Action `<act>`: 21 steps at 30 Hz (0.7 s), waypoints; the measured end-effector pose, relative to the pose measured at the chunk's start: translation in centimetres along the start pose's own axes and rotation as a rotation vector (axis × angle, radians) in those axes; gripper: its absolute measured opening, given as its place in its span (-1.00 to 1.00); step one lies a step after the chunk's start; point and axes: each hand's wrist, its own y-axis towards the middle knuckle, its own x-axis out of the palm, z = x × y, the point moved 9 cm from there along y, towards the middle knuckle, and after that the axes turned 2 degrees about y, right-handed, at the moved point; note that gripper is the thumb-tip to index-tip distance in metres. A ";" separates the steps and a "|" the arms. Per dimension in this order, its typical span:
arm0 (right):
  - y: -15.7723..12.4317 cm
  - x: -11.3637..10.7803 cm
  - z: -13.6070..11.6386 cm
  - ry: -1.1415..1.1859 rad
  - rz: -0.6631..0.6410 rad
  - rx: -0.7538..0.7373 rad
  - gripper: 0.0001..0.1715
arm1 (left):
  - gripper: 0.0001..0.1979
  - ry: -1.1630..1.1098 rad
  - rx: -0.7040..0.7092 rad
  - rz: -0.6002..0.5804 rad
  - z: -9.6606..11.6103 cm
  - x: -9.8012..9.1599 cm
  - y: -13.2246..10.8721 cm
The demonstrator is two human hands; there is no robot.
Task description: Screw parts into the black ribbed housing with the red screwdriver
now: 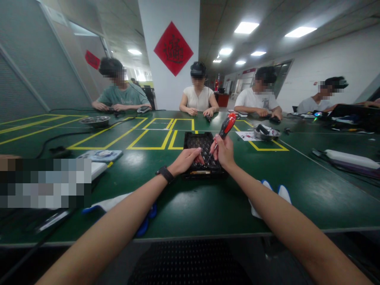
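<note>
My right hand (pixel 224 152) is closed around a red and black screwdriver (pixel 227 125), its handle tilted up to the right and its tip pointing down into a flat black device (pixel 202 152) lying on the green table. My left hand (pixel 187 159) rests on the front left part of that device, fingers together and pressing on it near the screwdriver tip. A dark watch sits on my left wrist.
White and blue gloves (pixel 271 190) lie under my right forearm, another glove (pixel 118 204) near my left. A metal bowl (pixel 265 133) stands right of the device, another (pixel 95 120) far left. Several people sit across the table. Cables and a white bar (pixel 350 158) lie at right.
</note>
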 end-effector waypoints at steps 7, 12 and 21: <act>0.0 0.3 0.2 0.005 -0.017 0.032 -0.61 | -0.36 0.004 0.010 -0.025 0.1 0.2 0.0; -0.1 0.4 0.2 -0.002 -0.033 0.033 -0.63 | -0.34 0.006 -0.004 -0.051 0.0 0.4 0.0; -0.1 0.6 0.1 -0.008 -0.054 0.019 -0.66 | -0.35 -0.007 0.000 -0.094 -0.2 0.9 -0.1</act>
